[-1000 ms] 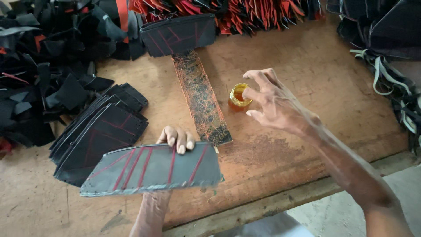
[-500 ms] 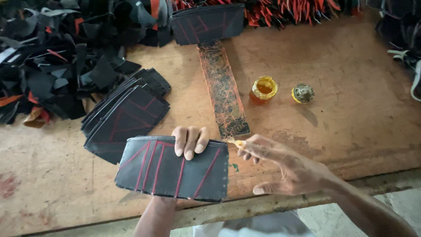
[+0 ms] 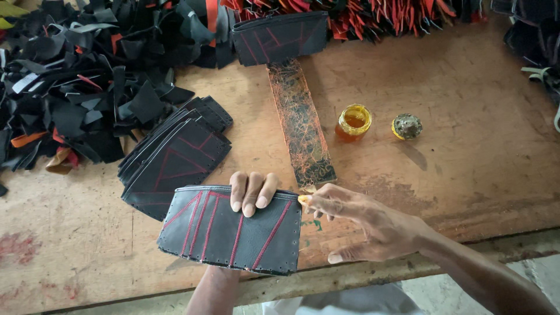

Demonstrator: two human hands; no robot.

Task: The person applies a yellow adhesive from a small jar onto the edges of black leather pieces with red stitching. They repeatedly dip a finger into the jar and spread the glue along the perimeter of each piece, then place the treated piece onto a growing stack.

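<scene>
Between my fingers, a black panel meets a glue-tipped fingertip.
My left hand (image 3: 252, 191) curls its fingers over the top edge of the stitched black panel (image 3: 233, 228), gripping it; my right hand (image 3: 361, 224) has fingers loosely spread, its yellow-smeared fingertip (image 3: 304, 199) touching the panel's right corner. I judge gluing the edge is under way; next calls for an even smear. Beyond lie the panel stack (image 3: 175, 154), stained strip (image 3: 300, 125), glue pot (image 3: 354, 119) on the surface (image 3: 466, 146).

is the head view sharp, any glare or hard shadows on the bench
Head view: mostly sharp, stitch holes readable on the black panel; soft even daylight, no glare; a faint shadow falls right of the jar lid; right hand slightly soft; mild wide-angle bend at the table edge.
</scene>
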